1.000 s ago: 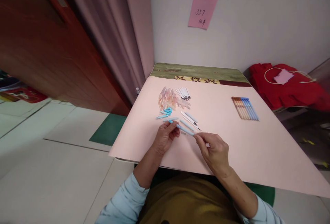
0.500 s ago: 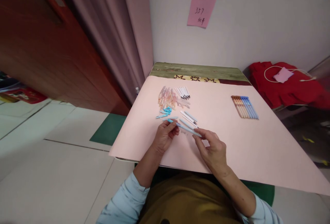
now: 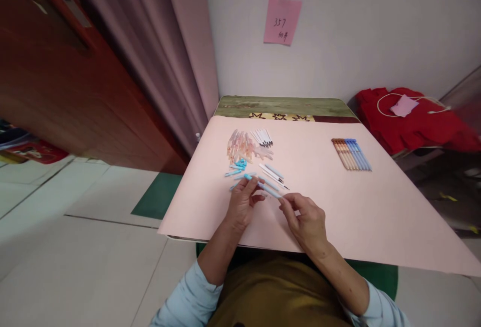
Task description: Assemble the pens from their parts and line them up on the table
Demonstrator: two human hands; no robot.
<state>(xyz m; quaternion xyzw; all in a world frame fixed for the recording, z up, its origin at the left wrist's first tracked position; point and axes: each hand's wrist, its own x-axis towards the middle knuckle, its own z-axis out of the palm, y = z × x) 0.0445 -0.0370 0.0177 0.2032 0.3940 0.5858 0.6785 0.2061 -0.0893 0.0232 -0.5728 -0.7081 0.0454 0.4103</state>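
Note:
Between my two hands, above the near part of the table, is a light blue pen (image 3: 269, 189), tilted down to the right. My left hand (image 3: 242, 202) pinches its bright blue upper end. The fingers of my right hand (image 3: 305, 216) close on its lower tip. Just beyond lie white refills (image 3: 271, 173) with dark tips and loose light blue barrels (image 3: 274, 170). Bright blue pen parts (image 3: 240, 165) are heaped beyond my left hand. Behind them lie a pile of clear pinkish pen parts (image 3: 240, 144) and a fan of white refills (image 3: 262, 138).
A neat row of brown and blue pens (image 3: 351, 155) lies at the right on the pink-covered table (image 3: 338, 216). Red cloth (image 3: 413, 126) with a cord sits beyond the table's right edge. A wall stands behind, a curtain (image 3: 180, 41) and a door (image 3: 93, 101) at left.
My right hand has closed further round the pen's lower tip, and less of that tip shows. My left hand keeps its pinch. The camera view has shifted slightly.

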